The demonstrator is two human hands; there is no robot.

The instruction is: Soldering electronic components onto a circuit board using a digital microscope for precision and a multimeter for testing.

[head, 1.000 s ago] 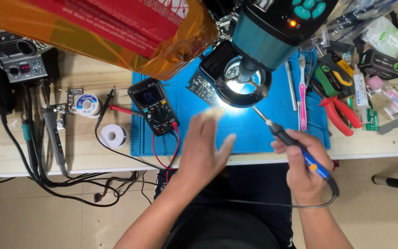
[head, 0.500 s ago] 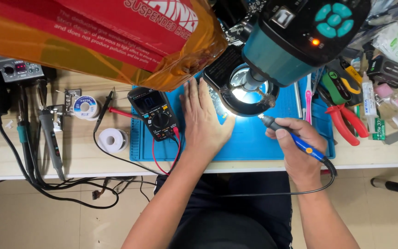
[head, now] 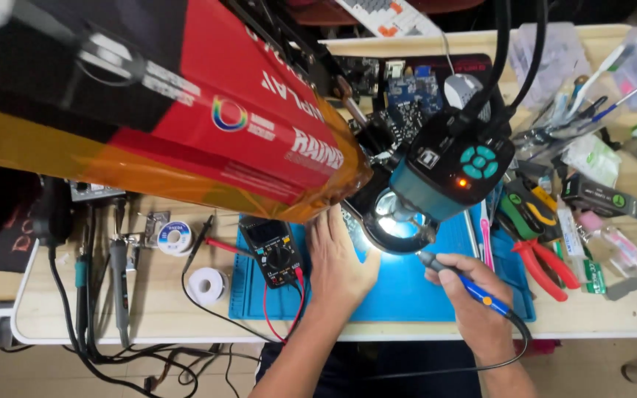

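Observation:
My right hand (head: pixel 473 298) grips a blue-handled soldering iron (head: pixel 466 280), its tip pointing up-left beneath the lit ring light of a teal microscope camera (head: pixel 447 177). My left hand (head: pixel 339 259) lies flat, fingers together, on the blue work mat (head: pixel 399 295), just left of the ring light (head: pixel 399 228). What sits under the light is hidden by the camera head. A black multimeter (head: pixel 274 250) with red and black leads rests on the mat beside my left hand.
A large red and orange box (head: pixel 186 118) overhangs the upper left. Solder spools (head: pixel 206 284), cables and tools lie left of the mat. Red-handled pliers (head: pixel 547 265), a green-handled cutter, a pink tool and small packages crowd the right. Circuit boards (head: pixel 407 92) sit behind.
My left hand has come down from hovering and moved forward to rest flat on the mat. The view has shifted closer and the soldering iron tip has moved in under the ring light.

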